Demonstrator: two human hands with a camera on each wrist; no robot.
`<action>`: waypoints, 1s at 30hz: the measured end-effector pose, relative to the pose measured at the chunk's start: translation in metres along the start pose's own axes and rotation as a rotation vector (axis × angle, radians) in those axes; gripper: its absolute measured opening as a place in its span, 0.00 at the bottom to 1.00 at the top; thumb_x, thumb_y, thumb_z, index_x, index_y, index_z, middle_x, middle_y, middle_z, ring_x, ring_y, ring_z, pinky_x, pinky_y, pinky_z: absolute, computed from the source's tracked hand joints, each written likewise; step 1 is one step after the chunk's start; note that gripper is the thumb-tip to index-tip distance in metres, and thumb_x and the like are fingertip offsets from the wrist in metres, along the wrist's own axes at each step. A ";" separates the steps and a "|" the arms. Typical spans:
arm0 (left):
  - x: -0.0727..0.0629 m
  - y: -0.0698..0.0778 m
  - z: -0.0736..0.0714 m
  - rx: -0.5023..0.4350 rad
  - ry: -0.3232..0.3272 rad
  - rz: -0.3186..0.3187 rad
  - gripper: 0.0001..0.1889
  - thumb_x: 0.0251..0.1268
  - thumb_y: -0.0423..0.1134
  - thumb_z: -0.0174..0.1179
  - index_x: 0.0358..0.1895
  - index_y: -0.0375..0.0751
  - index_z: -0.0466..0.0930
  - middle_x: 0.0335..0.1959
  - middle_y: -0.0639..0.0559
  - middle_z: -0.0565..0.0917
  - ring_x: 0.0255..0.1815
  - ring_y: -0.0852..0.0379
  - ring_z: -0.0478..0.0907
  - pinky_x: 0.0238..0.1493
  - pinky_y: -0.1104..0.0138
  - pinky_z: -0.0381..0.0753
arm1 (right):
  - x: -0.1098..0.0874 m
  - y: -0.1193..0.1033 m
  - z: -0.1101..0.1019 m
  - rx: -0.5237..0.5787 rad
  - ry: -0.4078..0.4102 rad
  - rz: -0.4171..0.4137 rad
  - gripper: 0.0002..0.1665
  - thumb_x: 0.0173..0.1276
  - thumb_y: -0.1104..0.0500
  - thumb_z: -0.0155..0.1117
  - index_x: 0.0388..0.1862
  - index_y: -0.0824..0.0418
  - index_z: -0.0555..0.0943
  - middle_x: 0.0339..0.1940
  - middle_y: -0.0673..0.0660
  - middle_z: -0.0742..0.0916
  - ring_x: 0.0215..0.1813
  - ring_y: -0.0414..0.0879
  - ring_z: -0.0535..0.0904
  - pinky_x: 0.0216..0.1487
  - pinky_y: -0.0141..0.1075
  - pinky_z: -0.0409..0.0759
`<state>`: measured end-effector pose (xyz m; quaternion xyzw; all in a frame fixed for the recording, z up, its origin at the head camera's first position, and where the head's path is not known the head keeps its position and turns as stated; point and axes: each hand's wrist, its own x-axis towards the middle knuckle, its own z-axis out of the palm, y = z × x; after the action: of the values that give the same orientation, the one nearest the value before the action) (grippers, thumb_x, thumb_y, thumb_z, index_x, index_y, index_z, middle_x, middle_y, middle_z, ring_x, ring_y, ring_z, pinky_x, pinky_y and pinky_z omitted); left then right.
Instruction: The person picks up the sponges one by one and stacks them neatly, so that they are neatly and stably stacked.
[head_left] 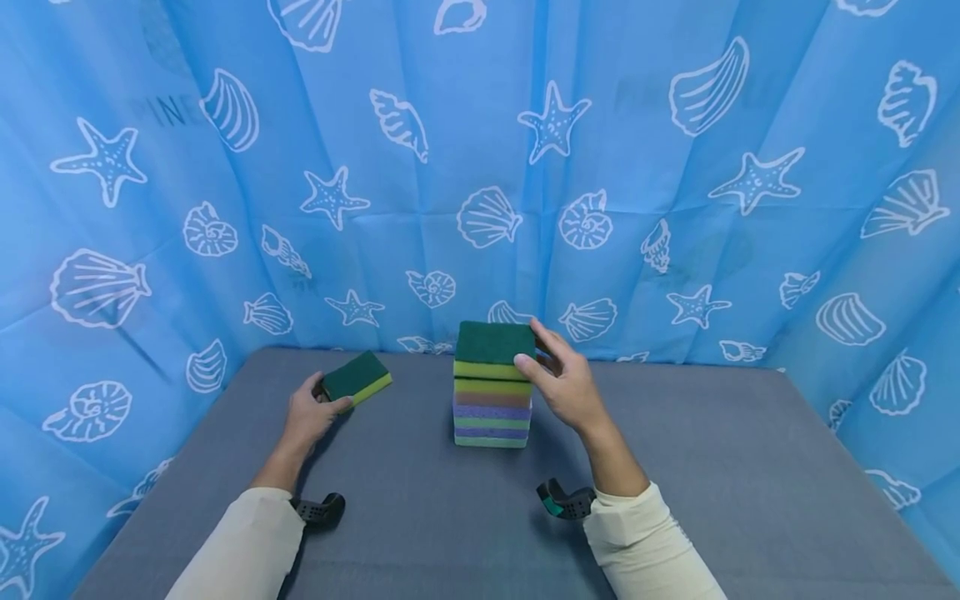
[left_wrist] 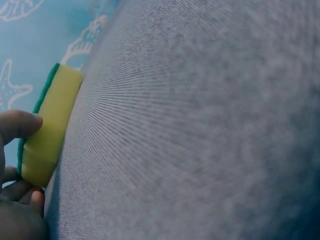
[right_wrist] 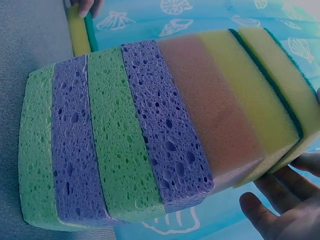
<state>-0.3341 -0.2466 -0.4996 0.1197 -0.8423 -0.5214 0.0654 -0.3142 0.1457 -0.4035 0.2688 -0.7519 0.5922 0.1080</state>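
Observation:
Between thumb and fingers, my left hand (head_left: 309, 414) pinches a yellow scouring sponge (head_left: 357, 377) with a dark green pad on top. The left wrist view shows this sponge's yellow side (left_wrist: 56, 107) close to the grey surface, my thumb on its edge. At the middle stands an upright stack of sponges. My right hand (head_left: 567, 389) grips the right end of its top scouring sponge (head_left: 495, 343), green pad upward. Below it come another yellow scouring sponge (right_wrist: 250, 85), a brownish-pink layer (right_wrist: 207, 105), and alternating purple sponges (right_wrist: 167, 130) and light green sponges (right_wrist: 122, 135).
A grey cloth-covered table (head_left: 405, 525) lies under everything. Close behind its back edge hangs a blue curtain (head_left: 450, 183) with white shells and starfish. Dark wrist devices (head_left: 322, 510) are strapped at both cuffs.

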 end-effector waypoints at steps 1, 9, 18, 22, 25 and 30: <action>0.000 0.000 0.000 0.003 0.000 -0.002 0.43 0.64 0.33 0.63 0.75 0.27 0.44 0.70 0.26 0.56 0.70 0.34 0.55 0.63 0.48 0.63 | 0.000 0.001 0.000 0.000 0.000 -0.003 0.35 0.72 0.66 0.57 0.75 0.65 0.58 0.72 0.64 0.64 0.70 0.58 0.63 0.65 0.52 0.64; -0.004 0.001 -0.003 0.034 0.033 -0.025 0.42 0.64 0.36 0.64 0.75 0.28 0.47 0.69 0.26 0.59 0.69 0.33 0.57 0.62 0.47 0.64 | -0.001 0.002 0.001 -0.001 0.001 -0.032 0.35 0.73 0.60 0.58 0.75 0.62 0.59 0.71 0.62 0.66 0.69 0.56 0.64 0.64 0.51 0.65; -0.013 0.007 -0.010 0.072 0.050 0.015 0.44 0.62 0.43 0.66 0.75 0.30 0.51 0.67 0.27 0.61 0.66 0.33 0.62 0.60 0.47 0.67 | -0.001 0.002 0.001 0.002 0.011 -0.041 0.35 0.73 0.62 0.58 0.75 0.63 0.59 0.71 0.62 0.67 0.68 0.56 0.65 0.64 0.52 0.65; -0.021 0.017 -0.014 0.052 0.039 0.092 0.44 0.62 0.43 0.66 0.74 0.30 0.52 0.67 0.28 0.62 0.66 0.33 0.62 0.59 0.47 0.68 | 0.000 0.002 0.001 -0.009 0.015 -0.035 0.35 0.72 0.63 0.58 0.75 0.64 0.59 0.71 0.63 0.67 0.68 0.57 0.65 0.63 0.52 0.65; -0.027 0.025 -0.016 0.040 0.044 0.154 0.43 0.62 0.42 0.66 0.74 0.29 0.53 0.67 0.28 0.63 0.65 0.33 0.62 0.60 0.47 0.67 | 0.000 -0.001 0.002 -0.014 0.013 -0.021 0.35 0.72 0.66 0.57 0.75 0.66 0.58 0.71 0.66 0.66 0.68 0.60 0.64 0.63 0.54 0.64; -0.034 0.035 -0.018 0.025 0.075 0.275 0.40 0.61 0.38 0.67 0.71 0.26 0.57 0.64 0.28 0.66 0.64 0.33 0.64 0.61 0.48 0.66 | -0.001 -0.023 0.002 -0.010 0.005 -0.010 0.34 0.71 0.70 0.56 0.73 0.73 0.57 0.70 0.71 0.65 0.68 0.65 0.63 0.62 0.59 0.63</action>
<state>-0.3018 -0.2376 -0.4599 0.0232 -0.8542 -0.4921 0.1661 -0.3004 0.1406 -0.3855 0.2704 -0.7532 0.5887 0.1143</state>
